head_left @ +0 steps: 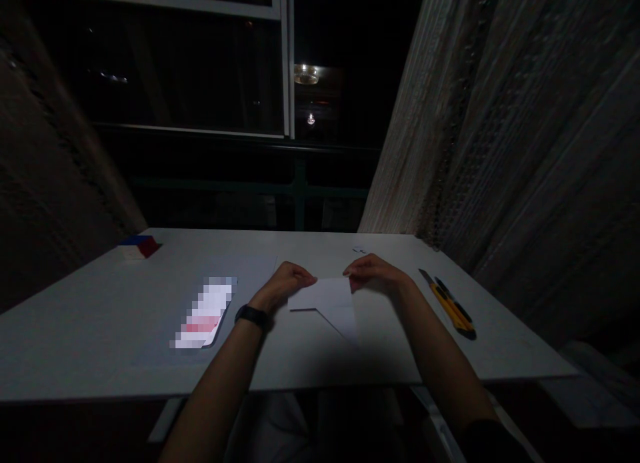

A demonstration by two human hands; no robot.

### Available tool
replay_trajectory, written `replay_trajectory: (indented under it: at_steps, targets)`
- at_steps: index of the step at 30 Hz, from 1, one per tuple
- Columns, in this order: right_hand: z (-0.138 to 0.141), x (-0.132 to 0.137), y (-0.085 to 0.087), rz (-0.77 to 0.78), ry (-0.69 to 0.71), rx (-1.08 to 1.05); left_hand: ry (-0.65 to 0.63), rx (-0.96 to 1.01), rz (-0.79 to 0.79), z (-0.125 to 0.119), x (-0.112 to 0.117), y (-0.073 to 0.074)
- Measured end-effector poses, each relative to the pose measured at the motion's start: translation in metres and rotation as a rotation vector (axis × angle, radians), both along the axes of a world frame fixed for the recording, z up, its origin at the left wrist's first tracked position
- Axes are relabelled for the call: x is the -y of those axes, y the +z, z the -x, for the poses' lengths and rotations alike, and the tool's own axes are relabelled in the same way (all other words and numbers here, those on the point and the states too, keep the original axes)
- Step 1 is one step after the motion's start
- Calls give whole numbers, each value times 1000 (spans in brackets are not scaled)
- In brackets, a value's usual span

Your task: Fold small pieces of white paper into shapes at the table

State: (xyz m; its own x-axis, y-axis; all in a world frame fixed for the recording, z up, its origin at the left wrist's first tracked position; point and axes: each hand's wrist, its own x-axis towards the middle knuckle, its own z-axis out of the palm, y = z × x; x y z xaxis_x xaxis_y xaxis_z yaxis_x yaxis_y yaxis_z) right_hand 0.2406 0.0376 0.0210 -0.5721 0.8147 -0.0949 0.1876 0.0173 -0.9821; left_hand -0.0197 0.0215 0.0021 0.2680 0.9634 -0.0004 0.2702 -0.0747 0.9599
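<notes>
Folded white paper sheet (334, 293) a little right of the middle of a white flat-topped table (90, 343), about midway between far and near edges. One slanting fold line runs from its left part down toward the near right; a dark gap under its near left edge suggests a lifted layer.

Left hand (289, 280), black band (251, 315) at the wrist: fingers narrowed, pinching the paper along its far left side. Right hand (374, 271): thumb and fingertips drawn together at the far right corner.

Judgement: folding is in hand, with edges being lined up or a crease set. Such a move calls for steady corners and a firm press along the fold. Whether the layers meet evenly, cannot tell.

Around: bright-screened slim phone (203, 316), left of the left forearm. Yellow-and-black cutter knife (450, 307) lies along the right edge, a slim dark tool (453, 299) close beside it. Blue, red and white block (139, 247) at the far left corner. Small white scraps (359, 249) near the far edge, beyond the right hand.

Hindrances: dim light; shadow between forearms dulls the near part of the paper. Cutter lies just outside the right forearm, worth minding.
</notes>
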Motion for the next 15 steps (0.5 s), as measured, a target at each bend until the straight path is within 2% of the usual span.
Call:
replay_trajectory:
  at_steps: [4, 7, 10, 15]
  targets:
    - [29, 1, -12, -141, -37, 63, -42, -32, -35, -1, 1, -2]
    - [43, 4, -18, -186, -37, 68, -176, -71, -52, -2, 5, -1]
    - [48, 7, -19, -187, 52, 80, -283, -113, -45, -3, 12, 4]
    - [47, 10, -14, -265, 88, 168, -338, -113, -9, -5, 16, 9]
